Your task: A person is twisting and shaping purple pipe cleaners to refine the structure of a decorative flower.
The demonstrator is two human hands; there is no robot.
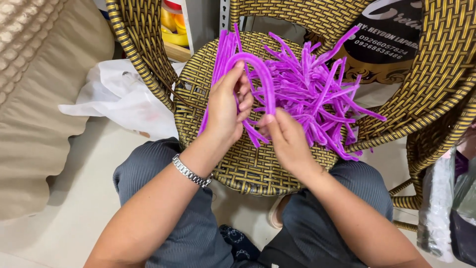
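both hands point(258, 116) grasp a bent purple pipe cleaner point(263, 74) over woven chair seat point(248, 168).

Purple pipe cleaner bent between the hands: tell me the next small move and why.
Probably bring the two ends together with the right hand. The pipe cleaner already arches over, its top pinched by the left hand and its lower end at the right fingertips, so the loop looks open. The loose pile on the wicker seat lies within reach.
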